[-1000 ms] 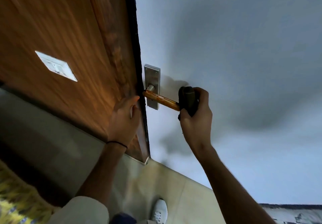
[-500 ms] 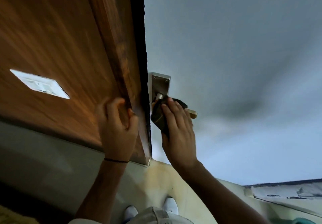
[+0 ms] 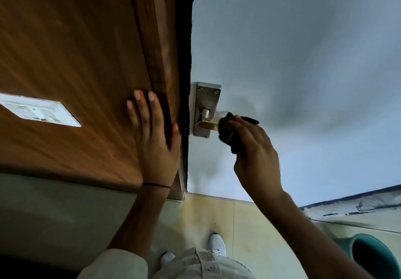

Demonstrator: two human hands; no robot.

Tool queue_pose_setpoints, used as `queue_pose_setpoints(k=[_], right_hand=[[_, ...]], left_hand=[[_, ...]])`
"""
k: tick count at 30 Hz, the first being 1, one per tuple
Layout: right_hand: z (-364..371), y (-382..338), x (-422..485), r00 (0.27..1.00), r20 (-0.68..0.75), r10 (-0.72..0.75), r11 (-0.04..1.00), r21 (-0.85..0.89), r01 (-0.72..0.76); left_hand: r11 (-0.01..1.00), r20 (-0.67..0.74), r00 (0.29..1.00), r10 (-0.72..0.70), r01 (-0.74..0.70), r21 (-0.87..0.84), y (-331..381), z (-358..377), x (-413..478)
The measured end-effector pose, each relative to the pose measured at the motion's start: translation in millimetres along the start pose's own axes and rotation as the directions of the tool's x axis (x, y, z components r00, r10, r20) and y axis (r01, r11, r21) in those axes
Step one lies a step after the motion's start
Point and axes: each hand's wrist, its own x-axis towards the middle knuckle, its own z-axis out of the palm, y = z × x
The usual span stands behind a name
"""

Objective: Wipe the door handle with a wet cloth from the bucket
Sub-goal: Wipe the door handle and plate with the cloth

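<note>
Slid outward from the plate, the right hand [image 3: 256, 148] pinches the dark cloth [image 3: 230, 133] around the door handle [image 3: 206, 124], while the left hand [image 3: 154, 139] lies spread flat at the wooden door's edge [image 3: 165, 61].

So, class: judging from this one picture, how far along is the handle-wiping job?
Done: the dark cloth is out of the green bucket and in the right hand. In hand: cloth wrapped on the door handle, left hand flat on the wooden door. Left: the handle's bare inner part.
</note>
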Motion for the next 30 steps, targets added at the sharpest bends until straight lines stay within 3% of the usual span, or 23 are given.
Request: queue_pose_setpoints(k=[8,14,21,30], right_hand=[[20.1,-38.6,34.3,0.978,0.173,-0.118,0.991,0.089,0.104],[-18.9,-3.8,25.0,0.986,0.165,-0.018,0.997,0.079,0.005],[20.0,-27.8,45.2,0.979,0.202,-0.014,1.0,-0.005,0.015],[-17.8,7.7,40.5,0.969,0.246,0.013,1.0,-0.019,-0.008]], left_hand=[[1.0,0.0,1.0,0.018,-0.018,-0.024,-6.4,4.0,0.9],[0.997,-0.036,0.999,0.024,-0.026,-0.074,-4.9,7.2,2.1],[0.997,-0.039,0.999,0.02,-0.023,-0.079,-2.7,9.8,2.1],[0.992,-0.029,0.999,0.025,-0.028,-0.121,-1.4,6.9,2.1]])
